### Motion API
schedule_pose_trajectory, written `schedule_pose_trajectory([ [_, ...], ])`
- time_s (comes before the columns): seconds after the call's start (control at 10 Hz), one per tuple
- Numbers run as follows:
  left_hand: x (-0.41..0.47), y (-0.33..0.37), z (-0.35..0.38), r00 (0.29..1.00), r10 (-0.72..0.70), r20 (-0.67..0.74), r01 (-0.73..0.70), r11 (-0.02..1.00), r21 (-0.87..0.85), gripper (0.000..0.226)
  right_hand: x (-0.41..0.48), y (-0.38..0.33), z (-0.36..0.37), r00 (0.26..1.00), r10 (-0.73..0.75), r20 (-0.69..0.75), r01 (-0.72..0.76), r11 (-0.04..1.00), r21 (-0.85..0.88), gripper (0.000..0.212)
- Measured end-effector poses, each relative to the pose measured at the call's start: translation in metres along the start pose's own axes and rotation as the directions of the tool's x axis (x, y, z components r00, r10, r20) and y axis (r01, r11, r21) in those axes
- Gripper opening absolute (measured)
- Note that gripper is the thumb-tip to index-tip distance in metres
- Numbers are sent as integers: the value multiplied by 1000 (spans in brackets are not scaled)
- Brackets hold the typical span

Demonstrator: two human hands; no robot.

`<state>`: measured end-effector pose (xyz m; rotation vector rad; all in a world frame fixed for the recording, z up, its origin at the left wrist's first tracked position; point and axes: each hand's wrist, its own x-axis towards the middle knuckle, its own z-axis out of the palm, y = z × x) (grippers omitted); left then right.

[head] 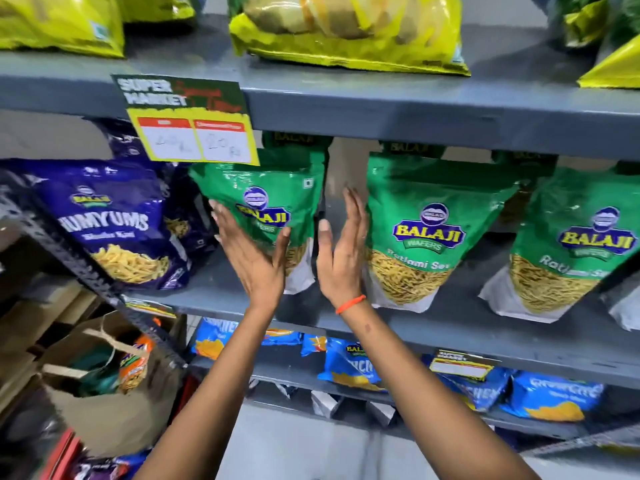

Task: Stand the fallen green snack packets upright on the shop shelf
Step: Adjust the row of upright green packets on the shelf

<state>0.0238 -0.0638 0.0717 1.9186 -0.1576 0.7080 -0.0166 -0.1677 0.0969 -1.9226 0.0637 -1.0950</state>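
Three green Balaji snack packets stand upright on the grey middle shelf (433,327). My left hand (252,252) lies flat with spread fingers against the front of the left green packet (273,195). My right hand (341,251) is open, palm turned left, in the gap between that packet and the middle green packet (426,230); its back is close to or touching the middle packet. A third green packet (568,247) stands at the right. More green packets show behind these, partly hidden under the shelf above.
Blue Yumyums packets (110,223) stand to the left. A price tag (194,133) hangs from the upper shelf, which carries yellow packets (349,29). Blue packets (353,365) lie on the shelf below. A brown paper bag (104,393) sits at lower left.
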Motion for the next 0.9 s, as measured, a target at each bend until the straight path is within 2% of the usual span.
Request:
schedule_pose_trajectory([
  [0.1,6,-40,-10,976,-173,133,192,971,-145,110,-17,25,37,912,358,198,-382,919,95,61],
  [0.2,6,-54,-13,921,-285,266,350,905,-242,112,-27,35,47,763,544,349,-617,774,142,54],
  [0.3,4,-67,-13,868,-335,365,440,861,-255,103,-37,36,52,673,580,458,-708,685,174,44],
  [0.5,3,-64,-22,854,-354,381,462,853,-244,111,-45,36,58,662,582,472,-719,671,181,45],
  [0.6,4,-64,-25,862,-348,369,448,863,-234,123,-41,35,52,667,574,476,-715,672,192,45],
  [0.7,2,-55,-31,866,-388,316,445,885,-134,127,-41,30,44,692,576,435,-677,727,113,43],
  [0.8,-8,-44,-36,919,-338,206,347,938,-8,114,-35,33,30,731,555,397,-600,800,-13,43],
  [0.9,-27,-19,-41,992,-123,12,119,982,149,68,-20,30,-5,733,503,459,-416,864,-283,35],
])
